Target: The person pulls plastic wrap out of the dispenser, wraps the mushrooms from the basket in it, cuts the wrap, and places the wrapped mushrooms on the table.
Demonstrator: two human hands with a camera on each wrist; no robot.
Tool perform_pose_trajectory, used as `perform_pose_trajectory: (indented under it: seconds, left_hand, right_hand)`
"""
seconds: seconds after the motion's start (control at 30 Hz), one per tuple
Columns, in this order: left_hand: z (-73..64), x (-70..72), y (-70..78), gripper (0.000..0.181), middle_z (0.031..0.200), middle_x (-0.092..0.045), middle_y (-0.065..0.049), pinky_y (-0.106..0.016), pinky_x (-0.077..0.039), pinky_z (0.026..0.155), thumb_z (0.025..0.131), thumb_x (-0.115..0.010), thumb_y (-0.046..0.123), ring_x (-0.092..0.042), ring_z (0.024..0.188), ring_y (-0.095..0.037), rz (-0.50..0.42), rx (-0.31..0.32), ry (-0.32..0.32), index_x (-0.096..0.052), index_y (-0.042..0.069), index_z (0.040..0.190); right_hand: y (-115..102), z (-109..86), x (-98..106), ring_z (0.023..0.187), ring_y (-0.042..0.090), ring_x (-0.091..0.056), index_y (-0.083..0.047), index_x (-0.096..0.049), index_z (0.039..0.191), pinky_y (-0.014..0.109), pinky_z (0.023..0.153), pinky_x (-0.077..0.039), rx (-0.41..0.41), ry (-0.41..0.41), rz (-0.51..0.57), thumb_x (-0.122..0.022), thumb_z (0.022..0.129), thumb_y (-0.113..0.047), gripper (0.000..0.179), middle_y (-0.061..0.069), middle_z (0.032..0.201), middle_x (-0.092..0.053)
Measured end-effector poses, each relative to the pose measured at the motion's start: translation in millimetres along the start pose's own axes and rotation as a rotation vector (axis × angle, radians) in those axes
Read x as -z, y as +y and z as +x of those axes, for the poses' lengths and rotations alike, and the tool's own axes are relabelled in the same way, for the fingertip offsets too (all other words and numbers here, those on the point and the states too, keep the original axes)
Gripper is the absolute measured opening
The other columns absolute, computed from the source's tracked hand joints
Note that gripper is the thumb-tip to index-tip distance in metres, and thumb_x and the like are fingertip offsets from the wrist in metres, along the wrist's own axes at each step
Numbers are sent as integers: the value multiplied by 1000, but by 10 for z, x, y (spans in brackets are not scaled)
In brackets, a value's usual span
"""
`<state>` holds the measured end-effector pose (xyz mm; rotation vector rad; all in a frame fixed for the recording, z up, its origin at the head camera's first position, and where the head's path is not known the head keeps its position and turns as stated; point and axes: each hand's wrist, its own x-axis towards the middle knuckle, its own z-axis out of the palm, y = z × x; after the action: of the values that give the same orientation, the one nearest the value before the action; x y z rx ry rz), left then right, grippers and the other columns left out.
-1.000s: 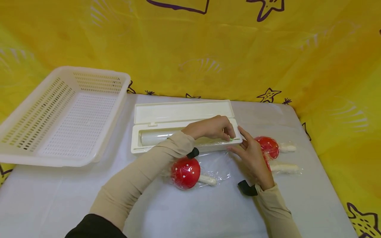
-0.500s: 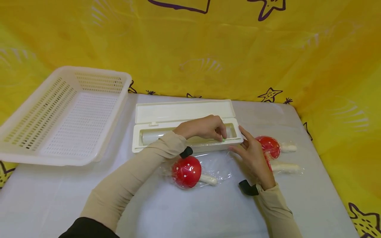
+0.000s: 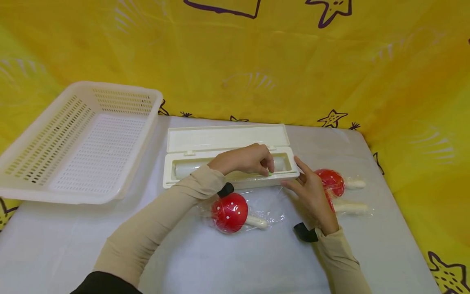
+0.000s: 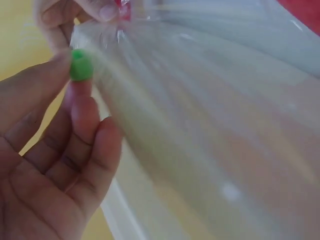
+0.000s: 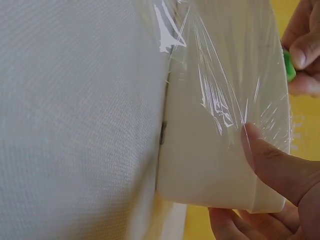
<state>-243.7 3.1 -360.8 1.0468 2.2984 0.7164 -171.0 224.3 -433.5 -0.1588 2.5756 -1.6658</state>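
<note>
A long white cling film dispenser box (image 3: 170, 182) lies with its hinged lid (image 3: 227, 138) thrown back, a roll of film (image 3: 188, 168) inside. My left hand (image 3: 244, 160) reaches over the box and pinches a small green slide cutter (image 4: 81, 65) between thumb and forefinger, on the track along the front edge. My right hand (image 3: 312, 194) grips the box's right end, the thumb (image 5: 272, 160) on the front face and fingers around the end. Clear film (image 5: 215, 95) hangs down over the box's front. The left hand and sleeve cover part of the roll.
In front of the box lies a red, white-dotted toy mushroom (image 3: 230, 212) in clear wrap. More wrapped red mushrooms (image 3: 332, 182) lie beside the right hand. A white slotted basket (image 3: 145, 151) stands at the left, and a yellow patterned cloth (image 3: 205, 69) rises behind the table.
My left hand has slid leftward along the box's front edge with the green slide cutter, a longer way first, then a little. The right hand keeps its place at the box's end.
</note>
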Motion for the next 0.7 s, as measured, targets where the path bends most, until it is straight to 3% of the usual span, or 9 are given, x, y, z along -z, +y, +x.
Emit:
perform_pose_trajectory:
  seconds: [0.4,0.7]
  left_hand:
    - [-444,61,-160,12,94,-74,-4,-19,-51,72,90,-71,8,-57,78,-13,-63,83,-6,-77,7,101]
    - [-793,77,-282,12,87,-73,-4,-20,-50,68,88,-73,6,-57,75,-13,-89,104,40,-77,5,99]
  right_hand:
    - [-11,-32,-2,133,39,-51,0,-25,155,11,90,-47,1,8,-18,-77,86,-10,87,21,157,-35]
    - [-56,-42,-20,135,37,-50,-6,-25,157,23,95,-46,-46,7,-40,-78,85,-15,89,17,159,-34]
